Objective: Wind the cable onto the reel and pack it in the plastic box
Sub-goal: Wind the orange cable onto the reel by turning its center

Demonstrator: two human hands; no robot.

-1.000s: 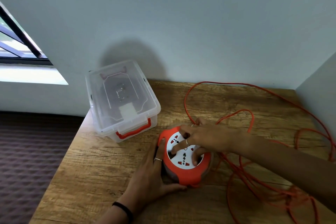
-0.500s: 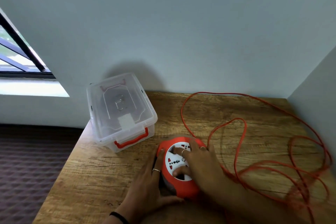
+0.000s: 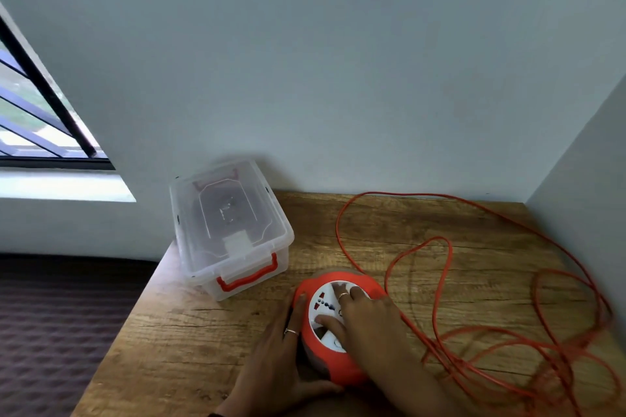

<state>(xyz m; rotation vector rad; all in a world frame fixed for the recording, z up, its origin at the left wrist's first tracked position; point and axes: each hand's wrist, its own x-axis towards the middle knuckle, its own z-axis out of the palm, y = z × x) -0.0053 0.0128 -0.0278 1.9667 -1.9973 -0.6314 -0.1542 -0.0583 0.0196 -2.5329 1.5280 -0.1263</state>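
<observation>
**Winding Stage: Reel Braced, Cable Slack to the Right**

Bracing the reel (image 3: 338, 325) near the table (image 3: 203, 332) front edge, the left hand (image 3: 284, 359) presses flat against its left rim, fingers spread, clasping nothing. The right hand (image 3: 366, 318) lies on the white socket face, fingertips hooked into its recess, grip closed on the hub. The loose cable (image 3: 450, 257) trails right and rearward in about 3 loops, nearest the right hand. The plastic box (image 3: 230, 230), lid on, stands rear-left, apart.
</observation>
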